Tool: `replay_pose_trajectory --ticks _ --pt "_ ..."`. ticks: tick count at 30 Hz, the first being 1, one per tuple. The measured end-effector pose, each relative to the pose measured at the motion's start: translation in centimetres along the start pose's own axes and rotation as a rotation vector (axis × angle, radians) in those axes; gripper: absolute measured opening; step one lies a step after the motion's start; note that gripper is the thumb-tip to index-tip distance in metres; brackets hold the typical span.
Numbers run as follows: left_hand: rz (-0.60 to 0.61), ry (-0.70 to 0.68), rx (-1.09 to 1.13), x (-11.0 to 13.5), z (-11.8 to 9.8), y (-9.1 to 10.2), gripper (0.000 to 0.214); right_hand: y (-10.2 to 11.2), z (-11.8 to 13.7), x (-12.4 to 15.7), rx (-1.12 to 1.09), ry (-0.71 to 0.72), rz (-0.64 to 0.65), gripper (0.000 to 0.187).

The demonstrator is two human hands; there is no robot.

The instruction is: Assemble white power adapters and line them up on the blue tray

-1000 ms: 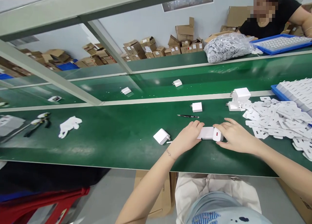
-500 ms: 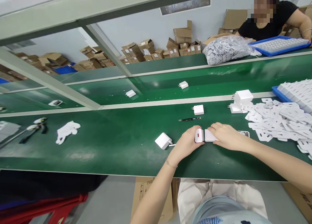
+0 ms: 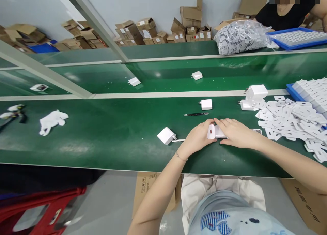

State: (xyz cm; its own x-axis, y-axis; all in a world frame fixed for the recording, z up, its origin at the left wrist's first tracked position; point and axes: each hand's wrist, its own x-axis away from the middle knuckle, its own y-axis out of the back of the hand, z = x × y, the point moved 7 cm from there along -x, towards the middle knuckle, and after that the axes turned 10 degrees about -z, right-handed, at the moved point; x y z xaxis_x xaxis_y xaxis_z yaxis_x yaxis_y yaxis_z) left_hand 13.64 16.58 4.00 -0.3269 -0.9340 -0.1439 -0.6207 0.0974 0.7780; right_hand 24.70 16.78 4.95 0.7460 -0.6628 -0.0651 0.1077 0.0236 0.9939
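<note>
My left hand (image 3: 198, 138) is closed around a white charger (image 3: 211, 132) whose end face shows a red USB port. Close against that charger lies a second white block (image 3: 220, 132), partly covered, with the thumb and fingers of my right hand (image 3: 236, 134) around it. My right fingertips come up to those of my left hand. Beyond my right hand a small open white casing (image 3: 257, 131) is partly hidden by the wrist. Left of my hands lie a white charger (image 3: 166, 135) and a thin white rod (image 3: 178, 140). Black tweezers (image 3: 196, 114) lie behind them.
White plates (image 3: 291, 117) are heaped at the right beside a blue tray (image 3: 293, 91). Stacked chargers (image 3: 257, 92) and a single charger (image 3: 205, 104) stand near the back rail. A white glove (image 3: 52, 122) and pliers (image 3: 14, 114) lie left. A person (image 3: 288, 13) sits opposite.
The view has shifted downward and slightly right. My right hand has come closer to my left, and the gap between the charger and the white block has closed.
</note>
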Motion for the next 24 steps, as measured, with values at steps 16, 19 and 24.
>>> replay_pose_trajectory --ticks 16,19,24 --pt "-0.015 0.005 0.050 0.4 -0.7 0.0 0.053 1.6 -0.7 1.1 -0.156 -0.055 0.052 0.039" --pt "-0.028 -0.037 0.017 0.3 -1.1 -0.2 0.067 2.1 -1.5 1.8 -0.043 -0.044 0.026 0.063" --pt "-0.054 -0.103 -0.079 0.3 -1.7 -0.3 0.055 1.0 -1.7 1.7 0.122 -0.011 0.132 0.038"
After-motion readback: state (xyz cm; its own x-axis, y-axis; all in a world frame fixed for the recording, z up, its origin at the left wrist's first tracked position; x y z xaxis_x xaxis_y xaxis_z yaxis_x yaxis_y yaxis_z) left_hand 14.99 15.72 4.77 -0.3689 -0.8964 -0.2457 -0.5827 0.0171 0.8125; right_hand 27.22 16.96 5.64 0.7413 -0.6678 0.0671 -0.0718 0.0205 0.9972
